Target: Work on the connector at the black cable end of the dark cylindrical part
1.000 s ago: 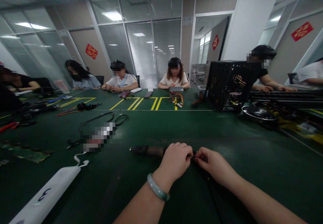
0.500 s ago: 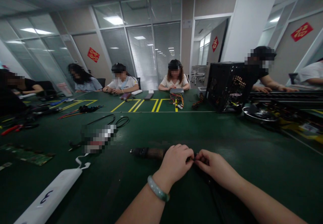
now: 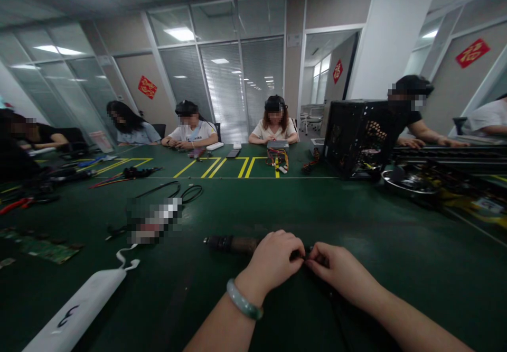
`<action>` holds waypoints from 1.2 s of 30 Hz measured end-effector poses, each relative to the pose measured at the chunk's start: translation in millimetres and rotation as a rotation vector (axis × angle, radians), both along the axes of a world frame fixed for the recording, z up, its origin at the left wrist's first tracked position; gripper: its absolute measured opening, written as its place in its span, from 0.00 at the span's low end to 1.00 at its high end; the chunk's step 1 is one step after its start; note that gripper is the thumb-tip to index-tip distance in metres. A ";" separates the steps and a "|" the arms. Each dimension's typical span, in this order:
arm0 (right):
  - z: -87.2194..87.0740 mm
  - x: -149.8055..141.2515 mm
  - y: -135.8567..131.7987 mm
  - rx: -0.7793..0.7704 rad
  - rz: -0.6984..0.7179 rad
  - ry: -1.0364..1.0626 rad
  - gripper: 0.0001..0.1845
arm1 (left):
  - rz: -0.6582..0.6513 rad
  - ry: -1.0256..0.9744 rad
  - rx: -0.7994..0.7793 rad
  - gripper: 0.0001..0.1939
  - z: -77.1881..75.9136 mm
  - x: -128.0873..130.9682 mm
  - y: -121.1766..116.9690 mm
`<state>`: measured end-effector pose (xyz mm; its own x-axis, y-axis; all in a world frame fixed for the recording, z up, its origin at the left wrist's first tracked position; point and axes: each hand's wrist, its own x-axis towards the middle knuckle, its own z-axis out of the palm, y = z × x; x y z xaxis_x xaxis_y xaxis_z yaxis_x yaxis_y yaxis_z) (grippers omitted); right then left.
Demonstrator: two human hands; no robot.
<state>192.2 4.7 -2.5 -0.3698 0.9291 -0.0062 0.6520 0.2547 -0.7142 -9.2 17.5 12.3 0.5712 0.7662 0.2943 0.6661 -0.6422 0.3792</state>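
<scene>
On the green table lies what looks like a corded electric screwdriver (image 3: 242, 244), dark with a brownish middle section and a small silver tip pointing left. My left hand (image 3: 277, 259), a green-and-white bangle on its wrist, is curled over the tool's rear end, hiding that part. Close against it, my right hand (image 3: 336, 267) pinches at the rear end, where a black cable (image 3: 331, 294) runs down toward me. The fingertips of both hands nearly meet, and the exact joint between them is too dark and covered to make out.
A white power strip (image 3: 79, 309) lies front left, near a green circuit board (image 3: 51, 246) and black cables (image 3: 190, 191). A black computer case (image 3: 352, 138) and a metal bowl (image 3: 410, 183) stand at right. Several people sit around the table.
Both hands stay at the tool's rear end with almost the same grip. My right hand has shifted very slightly; the view has moved a little.
</scene>
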 end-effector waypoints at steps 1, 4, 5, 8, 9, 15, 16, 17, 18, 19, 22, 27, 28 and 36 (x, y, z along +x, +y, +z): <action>0.7 -0.4 -0.4 -0.001 0.000 -0.001 0.07 | 0.000 -0.003 -0.003 0.05 0.0 -0.1 -0.5; 2.5 -0.6 -0.4 0.006 -0.013 -0.006 0.07 | 0.013 -0.006 -0.006 0.05 -0.4 0.6 -1.9; 2.8 -0.4 -0.1 0.007 -0.019 -0.010 0.07 | 0.026 -0.004 -0.008 0.06 -0.5 1.1 -2.3; 2.7 0.5 0.4 0.002 -0.031 -0.011 0.08 | 0.073 0.013 -0.023 0.07 -0.7 3.1 -3.3; 2.4 0.8 0.4 -0.003 -0.033 -0.007 0.08 | 0.085 0.023 -0.029 0.07 -0.6 3.7 -3.8; 1.7 0.3 0.4 -0.002 -0.049 -0.007 0.08 | 0.095 0.033 -0.016 0.07 0.5 6.2 -6.4; 1.8 0.0 0.6 0.003 -0.052 -0.013 0.07 | 0.098 0.032 -0.014 0.07 0.2 6.5 -6.5; 1.8 -0.3 0.8 0.007 -0.054 -0.018 0.07 | 0.101 0.030 -0.013 0.07 -0.3 6.8 -6.4; 1.7 -0.5 1.0 0.010 -0.055 -0.022 0.07 | 0.102 0.027 -0.011 0.07 -0.8 7.1 -6.3; 1.4 -0.6 1.2 0.014 -0.054 -0.023 0.07 | 0.103 0.024 -0.009 0.07 -1.4 7.4 -6.1; -0.1 -0.3 1.8 0.020 -0.045 -0.020 0.07 | 0.102 0.012 0.001 0.06 -2.8 8.1 -5.9; -1.6 0.0 1.8 0.022 -0.033 -0.016 0.07 | 0.093 0.027 0.019 0.08 -1.4 7.4 -8.1; -1.2 0.0 1.6 0.022 -0.031 -0.017 0.07 | 0.093 0.031 0.016 0.08 -0.8 7.2 -8.6; 2.4 -0.5 0.0 -0.008 -0.036 -0.014 0.07 | 0.105 0.049 -0.013 0.06 -1.1 7.7 -7.8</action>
<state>191.6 4.7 -0.1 -0.3359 0.9417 -0.0184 0.6708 0.2255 -0.7066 -1.5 9.7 11.1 0.5010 0.8262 0.2578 0.7473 -0.5632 0.3527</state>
